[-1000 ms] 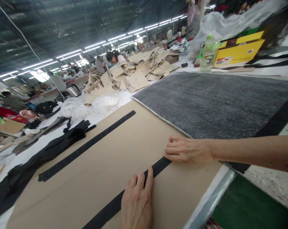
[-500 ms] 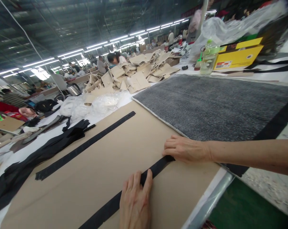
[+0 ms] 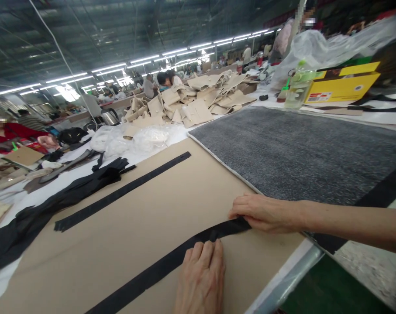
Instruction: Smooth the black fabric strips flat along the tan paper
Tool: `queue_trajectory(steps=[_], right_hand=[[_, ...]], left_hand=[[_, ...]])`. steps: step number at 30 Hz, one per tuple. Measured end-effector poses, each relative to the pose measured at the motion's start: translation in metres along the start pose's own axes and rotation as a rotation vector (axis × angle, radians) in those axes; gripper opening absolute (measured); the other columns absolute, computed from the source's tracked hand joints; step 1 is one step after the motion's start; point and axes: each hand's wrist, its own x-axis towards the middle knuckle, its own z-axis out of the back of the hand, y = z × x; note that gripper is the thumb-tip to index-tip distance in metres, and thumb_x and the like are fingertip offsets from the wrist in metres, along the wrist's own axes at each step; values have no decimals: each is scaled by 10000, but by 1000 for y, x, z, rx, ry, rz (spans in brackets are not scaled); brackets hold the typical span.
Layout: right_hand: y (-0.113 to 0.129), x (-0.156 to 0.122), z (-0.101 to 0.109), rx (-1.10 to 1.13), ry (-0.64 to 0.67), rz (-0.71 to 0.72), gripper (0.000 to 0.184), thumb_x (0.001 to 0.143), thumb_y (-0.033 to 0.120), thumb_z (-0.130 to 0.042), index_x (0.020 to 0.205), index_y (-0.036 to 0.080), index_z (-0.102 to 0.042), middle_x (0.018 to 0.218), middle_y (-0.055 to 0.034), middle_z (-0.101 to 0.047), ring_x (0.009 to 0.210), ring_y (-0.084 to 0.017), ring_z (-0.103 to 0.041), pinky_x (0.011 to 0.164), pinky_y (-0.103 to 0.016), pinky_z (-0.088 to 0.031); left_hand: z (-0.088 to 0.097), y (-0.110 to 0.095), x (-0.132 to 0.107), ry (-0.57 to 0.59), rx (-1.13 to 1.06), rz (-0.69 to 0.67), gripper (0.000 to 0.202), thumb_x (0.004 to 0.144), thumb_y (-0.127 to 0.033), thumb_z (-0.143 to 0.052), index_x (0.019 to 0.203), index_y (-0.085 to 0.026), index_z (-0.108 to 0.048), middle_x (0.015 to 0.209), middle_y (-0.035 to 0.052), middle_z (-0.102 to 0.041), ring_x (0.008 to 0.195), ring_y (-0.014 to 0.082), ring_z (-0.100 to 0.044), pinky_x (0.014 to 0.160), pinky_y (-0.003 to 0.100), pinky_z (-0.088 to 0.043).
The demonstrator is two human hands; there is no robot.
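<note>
A long black strip (image 3: 142,279) runs diagonally over a large beige sheet (image 3: 135,209). My right hand (image 3: 261,213) is closed on the strip's far end, thumb and fingers pinched about it. Closer to me, my left hand (image 3: 202,274) has its fingers bent and drawn together at the strip's near edge; the fingertips are partly hidden. Between the two hands the strip bows slightly. A second black strip (image 3: 125,189) lies flat, roughly parallel, farther left on the sheet.
A dark grey felt-like panel (image 3: 299,152) lies at the right. Loose black strips (image 3: 63,200) are heaped at the left. Beyond are clear plastic bags (image 3: 152,137), beige cut pieces (image 3: 198,102), a bottle (image 3: 297,87) and a yellow box (image 3: 343,85). People are in the background.
My left hand has come back toward me, from fingers spread over the strip to bent fingers at its near edge. My right hand stays on the strip's end. The view has shifted slightly.
</note>
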Motion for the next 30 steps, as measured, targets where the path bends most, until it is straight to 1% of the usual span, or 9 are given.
queue_trajectory(steps=[4,8,11,14,20,23,26,28,30], right_hand=[[7,-4,3,168,51,-128,403,730,-17,-428,1006,177,-648,943,-24,-642,869,-167,-588,783,-256,-427],[8,-8,4,156,46,-168,355,771,44,-434,1022,173,-650,917,-39,-647,824,-184,-591,746,-271,-440],[6,-11,-2,124,13,-149,351,788,73,-424,1044,181,-639,973,-54,-644,881,-201,-594,783,-287,-445],[10,-13,-12,130,-23,-152,388,768,62,-421,1067,210,-620,982,-35,-638,905,-193,-593,806,-280,-442],[22,-11,-25,102,-33,-173,365,794,52,-401,1033,241,-602,965,-15,-623,906,-184,-594,797,-275,-443],[20,-15,-24,-5,-74,-199,353,839,68,-386,1077,231,-589,987,-34,-614,899,-197,-597,775,-296,-449],[19,-19,-23,-155,-109,-209,355,861,58,-382,1105,217,-584,981,-51,-602,873,-208,-591,757,-317,-448],[20,-20,-23,-214,-119,-210,357,857,34,-386,1096,202,-590,963,-57,-596,855,-207,-585,750,-318,-447],[22,-19,-23,-218,-125,-216,341,855,19,-396,1075,192,-592,960,-55,-592,855,-201,-582,744,-309,-447]], left_hand=[[0,15,-30,-111,-66,-15,327,921,-119,-427,1213,-172,-564,992,65,-628,860,187,-584,740,301,-473],[0,29,-57,-203,94,20,370,954,-155,-419,1307,-140,-527,1122,89,-635,1014,200,-584,846,301,-472],[1,37,-73,-188,200,18,368,979,-242,-426,1322,-165,-537,1170,66,-647,1036,196,-591,859,293,-478],[5,45,-85,-171,211,17,357,993,-262,-404,1306,-193,-559,1158,47,-663,1028,181,-602,866,277,-480],[20,70,-122,-146,194,180,297,994,-288,-409,1193,-221,-618,1127,39,-664,1008,190,-612,844,306,-499],[24,77,-136,-138,174,234,300,977,-261,-450,1241,-215,-584,1139,48,-646,1023,184,-606,854,292,-501],[22,68,-122,-187,125,192,392,959,-188,-449,1348,-197,-500,1224,69,-609,1107,179,-577,908,274,-490],[19,53,-95,-203,60,132,437,946,-143,-434,1379,-189,-466,1287,76,-578,1158,176,-552,952,269,-477],[15,35,-62,-179,-7,84,464,928,-106,-410,1386,-169,-454,1309,84,-566,1167,182,-547,981,285,-473]])
